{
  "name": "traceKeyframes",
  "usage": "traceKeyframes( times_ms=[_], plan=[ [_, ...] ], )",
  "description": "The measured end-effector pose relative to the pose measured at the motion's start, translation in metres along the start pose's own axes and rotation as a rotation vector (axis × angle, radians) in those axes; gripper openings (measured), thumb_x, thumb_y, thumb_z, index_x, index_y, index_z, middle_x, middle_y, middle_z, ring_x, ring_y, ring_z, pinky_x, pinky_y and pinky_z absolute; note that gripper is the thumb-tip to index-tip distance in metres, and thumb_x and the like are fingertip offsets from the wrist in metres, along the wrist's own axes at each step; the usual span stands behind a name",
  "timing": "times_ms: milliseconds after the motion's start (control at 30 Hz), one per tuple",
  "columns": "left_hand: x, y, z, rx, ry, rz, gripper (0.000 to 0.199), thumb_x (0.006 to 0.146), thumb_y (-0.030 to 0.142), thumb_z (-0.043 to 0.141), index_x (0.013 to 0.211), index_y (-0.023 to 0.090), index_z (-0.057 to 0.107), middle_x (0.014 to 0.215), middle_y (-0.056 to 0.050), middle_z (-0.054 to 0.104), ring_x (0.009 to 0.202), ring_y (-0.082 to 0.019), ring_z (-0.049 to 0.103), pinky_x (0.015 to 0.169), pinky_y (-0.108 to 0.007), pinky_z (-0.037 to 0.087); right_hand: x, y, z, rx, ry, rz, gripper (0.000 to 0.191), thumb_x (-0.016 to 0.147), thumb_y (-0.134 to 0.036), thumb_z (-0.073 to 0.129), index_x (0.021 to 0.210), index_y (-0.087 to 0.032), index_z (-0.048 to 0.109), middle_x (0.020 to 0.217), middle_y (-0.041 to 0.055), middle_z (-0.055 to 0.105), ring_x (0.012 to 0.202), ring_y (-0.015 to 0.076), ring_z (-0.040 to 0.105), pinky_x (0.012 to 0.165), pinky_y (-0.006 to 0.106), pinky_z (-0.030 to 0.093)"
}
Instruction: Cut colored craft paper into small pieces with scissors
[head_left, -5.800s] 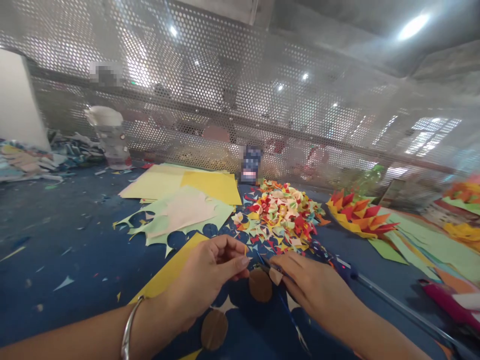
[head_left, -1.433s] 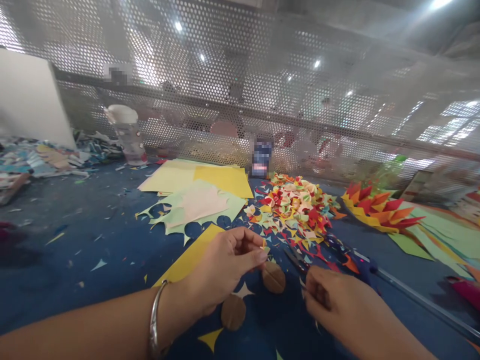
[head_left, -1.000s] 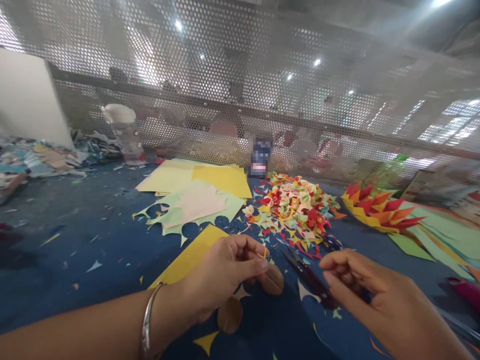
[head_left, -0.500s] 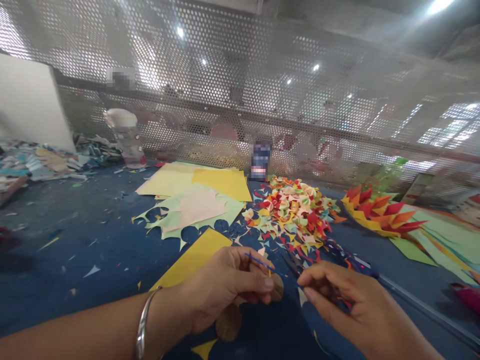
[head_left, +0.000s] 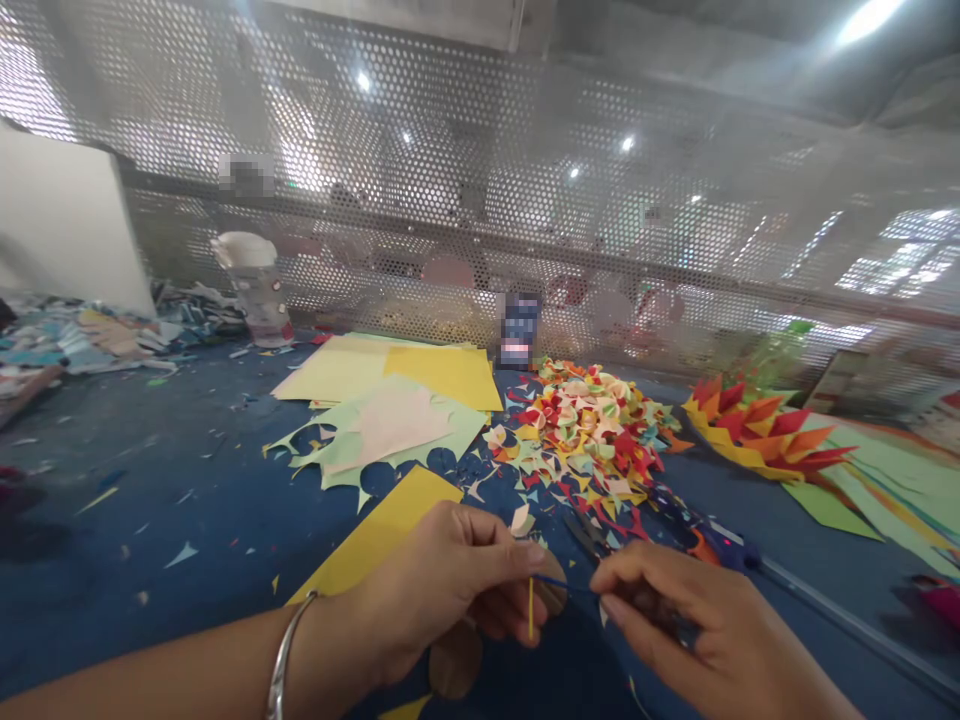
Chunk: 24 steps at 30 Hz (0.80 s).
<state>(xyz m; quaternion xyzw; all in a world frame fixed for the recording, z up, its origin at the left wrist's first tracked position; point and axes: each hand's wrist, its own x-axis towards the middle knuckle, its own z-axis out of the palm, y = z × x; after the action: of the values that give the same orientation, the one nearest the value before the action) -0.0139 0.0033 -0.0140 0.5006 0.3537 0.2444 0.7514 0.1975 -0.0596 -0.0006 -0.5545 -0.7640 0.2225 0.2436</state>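
My left hand (head_left: 480, 570), with a silver bangle at the wrist, pinches a thin blue strip (head_left: 553, 581) between thumb and fingers. A short yellow strip (head_left: 531, 610) hangs down at the same spot. The blue strip stretches across to my right hand (head_left: 652, 610), whose thumb and forefinger are closed at its far end. Something dark shows inside the right palm; I cannot make it out. Dark blades (head_left: 586, 535) of what look like scissors lie just beyond the right fingers. One round brown piece (head_left: 555, 590) is behind my left fingertips, another brown disc (head_left: 456, 660) below that hand.
A heap of colourful paper scraps (head_left: 600, 420) lies ahead. Yellow sheets (head_left: 450, 375) and cut green paper (head_left: 337, 455) are left of it. On the right stand a folded paper flower (head_left: 757, 430) and a glue gun (head_left: 724, 545). A cup (head_left: 259, 295) stands by the perforated screen (head_left: 420, 200).
The blue strip, earlier loose at the right, now spans both hands. My right fingers have closed at its end. The yellow strip hangs lower and more plainly visible.
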Motion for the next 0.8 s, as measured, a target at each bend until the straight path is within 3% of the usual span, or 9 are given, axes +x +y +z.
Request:
traceKeyframes(
  times_ms=[333, 800],
  plan=[
    [-0.0032, 0.0005, -0.0051, -0.004, -0.083, 0.030, 0.023, 0.071, 0.036, 0.073, 0.069, 0.014, 0.066, 0.067, -0.005, 0.071, 0.059, -0.013, 0.065, 0.059, -0.025, 0.046, -0.0007, 0.0039, -0.0012, -0.057, -0.019, -0.056, 0.009, 0.089, -0.025, 0.048, 0.087, -0.025, 0.057, 0.065, -0.0029, 0.061, 0.053, 0.0116, 0.058, 0.050, 0.019, 0.045],
    [-0.0034, 0.0054, -0.0056, 0.156, -0.162, 0.185, 0.010, 0.073, 0.022, 0.073, 0.080, 0.015, 0.070, 0.075, 0.001, 0.069, 0.070, -0.009, 0.060, 0.069, -0.023, 0.046, -0.0017, 0.0059, -0.0037, 0.039, -0.167, 0.038, 0.022, 0.092, -0.038, 0.047, 0.083, -0.024, 0.062, 0.066, -0.0018, 0.060, 0.057, 0.0125, 0.056, 0.052, 0.019, 0.042]
  ],
)
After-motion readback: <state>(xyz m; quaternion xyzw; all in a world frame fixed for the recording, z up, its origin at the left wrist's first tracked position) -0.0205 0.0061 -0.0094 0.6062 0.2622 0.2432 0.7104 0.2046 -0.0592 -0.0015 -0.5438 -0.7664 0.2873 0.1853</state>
